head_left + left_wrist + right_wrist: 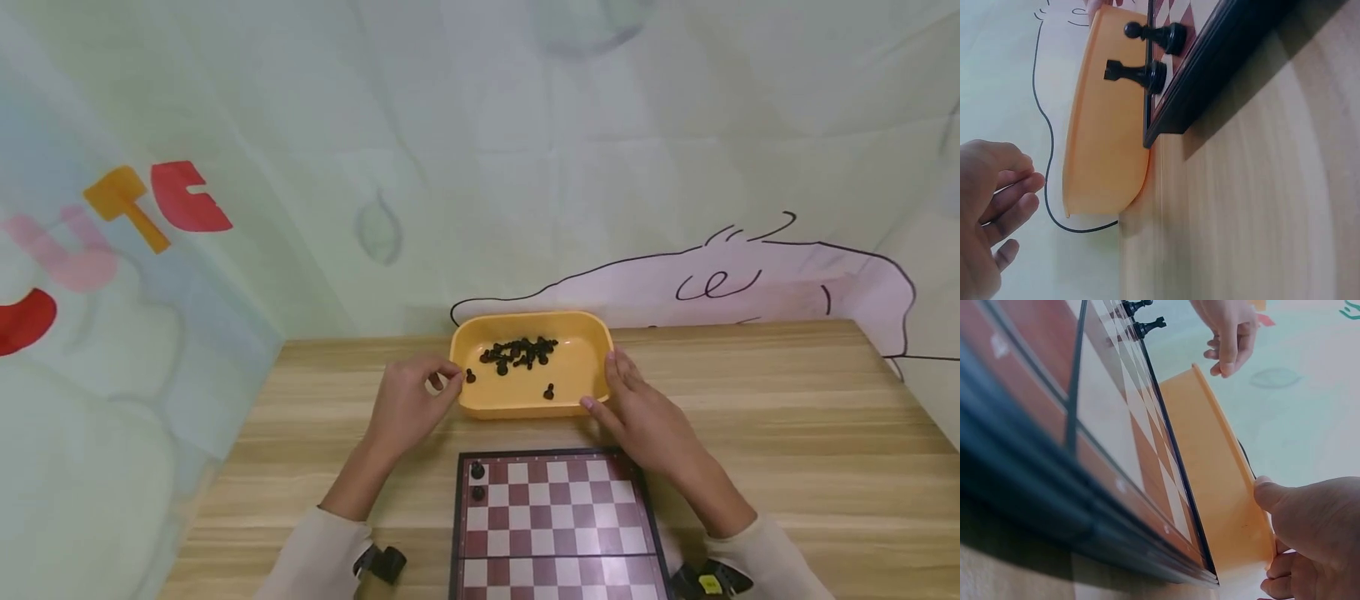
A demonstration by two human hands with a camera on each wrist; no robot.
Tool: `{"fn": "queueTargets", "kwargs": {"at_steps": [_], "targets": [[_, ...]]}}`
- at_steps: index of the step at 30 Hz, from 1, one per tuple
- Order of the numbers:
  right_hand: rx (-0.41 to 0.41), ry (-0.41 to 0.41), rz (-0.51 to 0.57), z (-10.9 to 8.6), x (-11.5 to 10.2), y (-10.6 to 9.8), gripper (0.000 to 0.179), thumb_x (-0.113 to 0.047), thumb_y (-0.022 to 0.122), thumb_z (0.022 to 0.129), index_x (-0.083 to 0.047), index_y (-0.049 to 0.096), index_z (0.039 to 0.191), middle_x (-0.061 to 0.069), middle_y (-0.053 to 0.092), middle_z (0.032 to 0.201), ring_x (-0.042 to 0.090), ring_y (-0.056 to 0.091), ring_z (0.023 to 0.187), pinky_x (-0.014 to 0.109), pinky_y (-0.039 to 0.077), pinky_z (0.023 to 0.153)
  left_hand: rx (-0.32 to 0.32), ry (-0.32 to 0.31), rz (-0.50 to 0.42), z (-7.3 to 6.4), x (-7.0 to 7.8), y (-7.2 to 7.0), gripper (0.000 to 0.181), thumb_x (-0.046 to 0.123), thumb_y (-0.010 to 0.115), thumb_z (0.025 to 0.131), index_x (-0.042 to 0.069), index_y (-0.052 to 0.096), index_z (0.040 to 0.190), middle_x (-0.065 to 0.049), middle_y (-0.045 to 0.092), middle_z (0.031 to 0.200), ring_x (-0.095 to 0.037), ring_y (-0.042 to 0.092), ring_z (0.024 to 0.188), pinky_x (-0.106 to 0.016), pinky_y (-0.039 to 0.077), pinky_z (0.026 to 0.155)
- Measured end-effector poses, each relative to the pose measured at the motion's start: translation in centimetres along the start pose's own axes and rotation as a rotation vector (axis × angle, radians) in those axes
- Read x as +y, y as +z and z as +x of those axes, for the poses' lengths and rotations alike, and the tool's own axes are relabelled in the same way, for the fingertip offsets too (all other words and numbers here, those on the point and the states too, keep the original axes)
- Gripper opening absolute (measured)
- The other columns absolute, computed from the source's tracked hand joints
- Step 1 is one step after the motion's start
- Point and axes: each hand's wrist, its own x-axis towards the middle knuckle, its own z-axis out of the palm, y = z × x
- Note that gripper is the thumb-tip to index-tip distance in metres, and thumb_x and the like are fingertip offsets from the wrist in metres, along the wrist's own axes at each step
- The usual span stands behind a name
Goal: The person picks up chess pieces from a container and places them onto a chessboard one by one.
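The near part of the chessboard (539,494) runs out of my head view's bottom edge, as do both my sleeves (318,554). The heaped black pieces (517,353) in the yellow tray (525,412) overlap, too small for me to tell kinds; from either wrist, the tray's wall hides them. Marks along the board's border are too small to read. My left hand (988,212) and right hand (1322,531) are each cut off in their own wrist views.
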Motion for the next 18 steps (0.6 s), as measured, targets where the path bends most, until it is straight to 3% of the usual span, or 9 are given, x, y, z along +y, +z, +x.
{"fn": "queueTargets", "kwargs": {"at_steps": [7,14,18], "targets": [[0.003,0.003,-0.005,-0.1,0.0,0.1,0.085,-0.050,0.054,0.110,0.009,0.023,0.163,0.028,0.018,0.173,0.047,0.026,0.159,0.063,0.035,0.126,-0.035,-0.019,0.048,1.3,-0.4,0.3,0.005,0.010,0.079,0.093,0.009,0.083,0.093,-0.002,0.082,0.087,-0.015,0.072,0.072,-0.028,0.060,0.065],[0.005,0.003,-0.019,0.0,0.1,0.1,0.086,-0.051,0.053,0.110,0.009,0.022,0.163,0.027,0.017,0.174,0.046,0.027,0.159,0.063,0.036,0.125,-0.119,-0.080,0.109,2.7,-1.1,0.8,0.006,0.012,0.077,0.093,0.011,0.083,0.092,-0.002,0.082,0.089,-0.010,0.061,0.064,-0.024,0.052,0.058],[-0.002,0.011,-0.014,0.1,0.1,0.0,0.087,-0.053,0.052,0.110,0.007,0.021,0.164,0.025,0.016,0.174,0.046,0.026,0.160,0.062,0.035,0.125,-0.162,-0.107,0.113,3.2,-1.4,1.0,0.006,0.014,0.079,0.093,0.010,0.083,0.093,-0.003,0.082,0.091,-0.012,0.064,0.068,-0.027,0.053,0.061]]}}
